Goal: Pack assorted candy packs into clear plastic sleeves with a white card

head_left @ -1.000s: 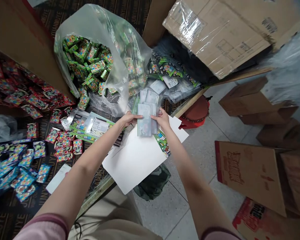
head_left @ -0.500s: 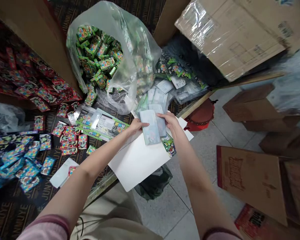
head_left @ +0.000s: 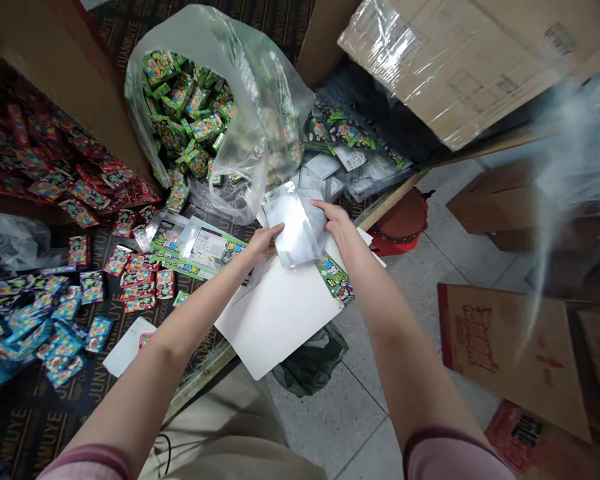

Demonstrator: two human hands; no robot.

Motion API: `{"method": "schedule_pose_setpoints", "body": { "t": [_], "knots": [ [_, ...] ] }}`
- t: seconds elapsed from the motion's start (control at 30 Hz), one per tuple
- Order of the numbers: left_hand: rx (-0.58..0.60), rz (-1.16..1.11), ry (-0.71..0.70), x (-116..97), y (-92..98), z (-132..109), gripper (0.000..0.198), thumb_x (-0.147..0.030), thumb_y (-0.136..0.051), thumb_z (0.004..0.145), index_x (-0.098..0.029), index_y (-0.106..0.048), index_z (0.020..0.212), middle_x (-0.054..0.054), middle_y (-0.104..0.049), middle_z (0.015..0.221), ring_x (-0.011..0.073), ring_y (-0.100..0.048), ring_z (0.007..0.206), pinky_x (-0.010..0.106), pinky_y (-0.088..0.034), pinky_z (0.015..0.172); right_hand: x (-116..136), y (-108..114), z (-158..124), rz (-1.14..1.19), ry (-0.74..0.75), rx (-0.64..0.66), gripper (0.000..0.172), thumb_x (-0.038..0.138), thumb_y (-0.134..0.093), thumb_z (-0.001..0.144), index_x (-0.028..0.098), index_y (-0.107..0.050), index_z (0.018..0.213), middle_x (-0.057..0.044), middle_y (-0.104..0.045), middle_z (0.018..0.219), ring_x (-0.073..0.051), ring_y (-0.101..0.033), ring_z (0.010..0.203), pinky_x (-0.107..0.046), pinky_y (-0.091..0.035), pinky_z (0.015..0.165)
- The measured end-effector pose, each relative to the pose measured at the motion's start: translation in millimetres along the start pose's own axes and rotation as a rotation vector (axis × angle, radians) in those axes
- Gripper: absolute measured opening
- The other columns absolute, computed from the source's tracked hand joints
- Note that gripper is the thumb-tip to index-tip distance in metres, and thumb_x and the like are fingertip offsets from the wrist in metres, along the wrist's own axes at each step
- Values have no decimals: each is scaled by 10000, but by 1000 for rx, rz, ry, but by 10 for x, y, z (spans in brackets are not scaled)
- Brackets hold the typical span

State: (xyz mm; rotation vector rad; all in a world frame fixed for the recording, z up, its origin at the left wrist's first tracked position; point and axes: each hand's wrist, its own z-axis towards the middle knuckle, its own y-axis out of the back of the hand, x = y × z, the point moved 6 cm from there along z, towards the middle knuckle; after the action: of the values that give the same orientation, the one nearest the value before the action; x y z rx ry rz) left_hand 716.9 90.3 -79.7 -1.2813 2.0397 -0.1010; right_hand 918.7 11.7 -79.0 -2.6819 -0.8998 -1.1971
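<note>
Between my two hands are translucent plastic packets (head_left: 296, 230), the front one shiny with glare. My left hand (head_left: 264, 244) pinches their left edge between thumb and fingers. From the right, my right hand (head_left: 334, 219) grips the stack, thumb on top and fingers partly hidden behind. Below them lies a large white sheet (head_left: 280, 317) reaching past the table edge. A green printed card (head_left: 336, 280) shows at its right side. More flat printed packages (head_left: 200, 247) lie left of my left hand. What the packets hold is hard to make out.
A clear bag (head_left: 275, 100) full of small green candy packs (head_left: 195, 107) stands behind. Red packs (head_left: 45, 160) and blue packs (head_left: 55, 333) lie at left. A wrapped carton (head_left: 460, 73) is at upper right; an open cardboard box (head_left: 510, 353) sits on the floor.
The packets have been drawn together and tilted, so the front one now catches the light. Both hands have shifted slightly up and left in view.
</note>
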Motion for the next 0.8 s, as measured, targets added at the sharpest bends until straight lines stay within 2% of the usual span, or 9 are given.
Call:
{"method": "schedule_pose_setpoints", "body": {
  "t": [0.13, 0.33, 0.47, 0.57, 0.63, 0.7, 0.77, 0.8],
  "knots": [
    [16, 10, -55, -187, 157, 27, 342, -303, -869, 558, -121, -660, 758, 50, -711, 720, 144, -644, 637, 269, -530, 690, -76, 147, -131, -31, -40, -5, 257, 134, -805, 622, 137, -609, 786, 0, -664, 638, -146, -627, 596, -259, -562, 565],
    [27, 222, 29, -358, 280, 213, 383, -216, -919, 391, -95, -648, 634, 71, -669, 585, 177, -604, 525, 313, -500, 581, -338, 275, -376, -145, -100, 147, 370, 156, -868, 527, 131, -629, 809, -41, -704, 696, -172, -645, 598, -277, -554, 549],
    [-56, 444, -123, -465, 274, 332, 437, -202, -929, 339, -118, -632, 648, 25, -649, 584, 177, -615, 602, 312, -511, 652, -422, 181, -544, -348, -100, 372, 381, 252, -878, 524, 136, -658, 813, -67, -720, 769, -190, -648, 656, -275, -545, 571],
    [-53, 401, -174, -392, 241, 273, 551, -193, -929, 313, -120, -663, 790, 40, -698, 732, 208, -651, 738, 338, -529, 733, -474, 49, -707, -423, 22, 442, 389, 374, -839, 598, 161, -648, 862, -73, -716, 859, -199, -642, 736, -293, -545, 637],
    [-18, 322, -106, -230, 239, 146, 593, -200, -931, 286, -116, -668, 810, 56, -708, 778, 224, -657, 752, 362, -540, 739, -552, -24, -851, -422, 135, 418, 415, 482, -770, 667, 176, -623, 906, -70, -700, 899, -208, -632, 798, -320, -543, 694],
    [16, 245, -52, -37, 250, -59, 584, -231, -934, 269, -111, -665, 773, 63, -704, 769, 225, -653, 715, 377, -550, 718, -655, -43, -1027, -451, 260, 319, 462, 589, -687, 706, 183, -595, 908, -66, -674, 890, -227, -616, 851, -368, -536, 757],
    [63, 176, -66, 131, 249, -322, 568, -289, -935, 298, -107, -664, 763, 70, -703, 778, 220, -651, 701, 381, -558, 714, -707, 12, -1251, -526, 439, 111, 520, 658, -658, 685, 180, -584, 877, -90, -647, 939, -270, -587, 962, -452, -495, 875],
    [99, 159, -87, 200, 239, -467, 568, -314, -933, 320, -104, -670, 777, 78, -706, 800, 224, -657, 721, 382, -560, 733, -702, 57, -1388, -570, 542, -25, 552, 671, -679, 649, 174, -586, 872, -121, -626, 1031, -306, -551, 1061, -504, -437, 958]
  ]
}}
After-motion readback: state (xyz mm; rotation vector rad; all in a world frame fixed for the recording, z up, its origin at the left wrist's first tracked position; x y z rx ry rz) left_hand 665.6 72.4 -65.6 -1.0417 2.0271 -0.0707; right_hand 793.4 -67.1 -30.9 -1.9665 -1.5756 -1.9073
